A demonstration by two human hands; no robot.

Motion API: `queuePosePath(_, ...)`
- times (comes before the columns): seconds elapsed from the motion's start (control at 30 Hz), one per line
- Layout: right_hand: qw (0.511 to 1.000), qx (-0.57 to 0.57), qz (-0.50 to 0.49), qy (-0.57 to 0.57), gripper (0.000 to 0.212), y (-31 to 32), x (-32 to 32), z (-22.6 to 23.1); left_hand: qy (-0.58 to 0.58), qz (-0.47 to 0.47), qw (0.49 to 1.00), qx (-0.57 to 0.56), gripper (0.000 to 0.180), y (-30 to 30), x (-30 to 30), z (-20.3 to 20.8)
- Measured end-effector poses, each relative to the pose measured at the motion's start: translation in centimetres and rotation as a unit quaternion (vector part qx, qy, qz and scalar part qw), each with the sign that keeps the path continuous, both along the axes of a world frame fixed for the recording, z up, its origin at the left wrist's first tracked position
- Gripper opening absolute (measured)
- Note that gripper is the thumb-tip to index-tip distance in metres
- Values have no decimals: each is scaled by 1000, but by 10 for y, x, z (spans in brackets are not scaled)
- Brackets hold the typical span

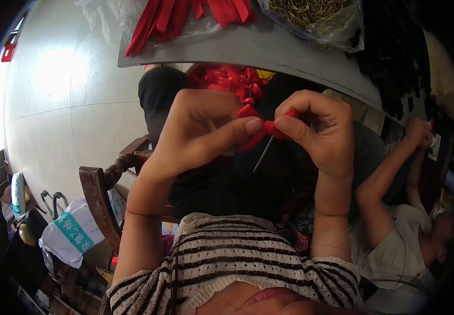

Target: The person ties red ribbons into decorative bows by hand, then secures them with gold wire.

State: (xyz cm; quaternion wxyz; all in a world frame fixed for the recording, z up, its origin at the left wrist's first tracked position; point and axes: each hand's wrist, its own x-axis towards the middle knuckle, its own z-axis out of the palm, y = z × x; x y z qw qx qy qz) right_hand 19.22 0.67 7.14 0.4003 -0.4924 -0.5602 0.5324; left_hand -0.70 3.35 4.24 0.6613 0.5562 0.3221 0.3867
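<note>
A small red ribbon bow [270, 128] is pinched between both hands above my lap. My left hand [198, 128] is closed on its left side, with thumb and fingers pressed together. Opposite it, my right hand [324, 131] grips the right side between thumb and index finger. From the bow's middle a thin, straight metallic strand [261, 156] slants down; whether it is wire or cord I cannot tell. More red ribbon shows behind my left thumb. Beyond my hands, a heap of finished-looking red bows [222, 79] fills a container partly hidden under the table edge.
On the grey table [284, 58] lie red ribbon strips [172, 18] on clear plastic and a clear bag of gold cords [313, 18]. Black strands [389, 52] hang at the right. A wooden chair arm [98, 199] stands left, a white sack [75, 231] below; another person [395, 231] sits right.
</note>
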Motion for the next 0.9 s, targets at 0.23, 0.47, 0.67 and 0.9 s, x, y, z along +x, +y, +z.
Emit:
queuePosePath(0.23, 989, -102, 92, 61, 14, 9, 21, 6, 32, -73, 996, -29, 28, 5, -9, 6)
queuePosePath(0.47, 982, -115, 137, 63, 13, 23, 18, 0, 27, -47, 998, -28, 11, 2, 9, 4)
queuePosePath(0.67, 994, -63, 88, 28, 13, 5, 0, -12, -52, 10, 988, -143, 13, 0, 8, -10)
queuePosePath(0.9, 997, 61, -33, 35, 12, -3, -7, -23, -103, 37, 982, -156, 10, -3, 14, -16)
